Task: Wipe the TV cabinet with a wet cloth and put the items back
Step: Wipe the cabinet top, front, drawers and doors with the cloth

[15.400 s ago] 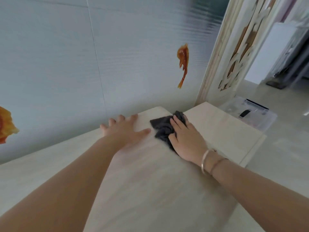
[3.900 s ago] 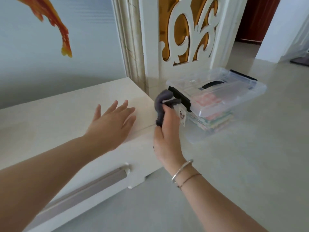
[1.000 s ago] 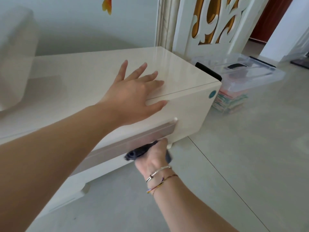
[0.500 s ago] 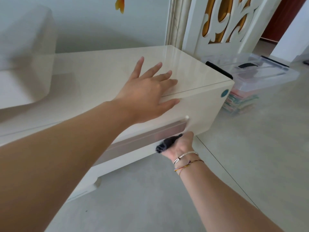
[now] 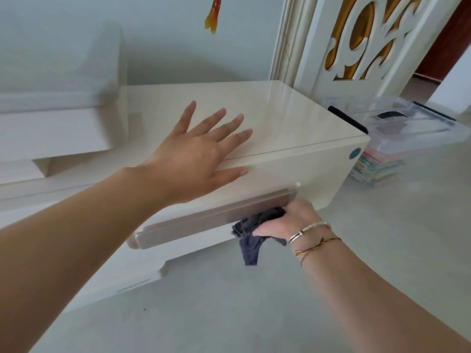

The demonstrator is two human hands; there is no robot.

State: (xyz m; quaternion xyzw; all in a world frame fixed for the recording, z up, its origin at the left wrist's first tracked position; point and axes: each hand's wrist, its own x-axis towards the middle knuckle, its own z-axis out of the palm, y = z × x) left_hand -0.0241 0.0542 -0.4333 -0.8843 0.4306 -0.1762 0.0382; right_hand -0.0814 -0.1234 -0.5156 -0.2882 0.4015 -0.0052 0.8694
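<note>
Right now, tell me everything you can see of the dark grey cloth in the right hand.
The dark grey cloth is soft, crumpled fabric, bunched in the right hand, whose fingers curl around it. Its upper part is pressed against the long metallic handle on the front of the cream TV cabinet, near the handle's right end. A loose tail hangs free below the hand, above the floor. Whether it is wet cannot be told.

Dark cloth [image 5: 251, 234] against cream cabinet [image 5: 293, 118] front

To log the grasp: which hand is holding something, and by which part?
The right hand grips the dark cloth by its bunched upper part; one end hangs free. The left hand holds nothing.
</note>
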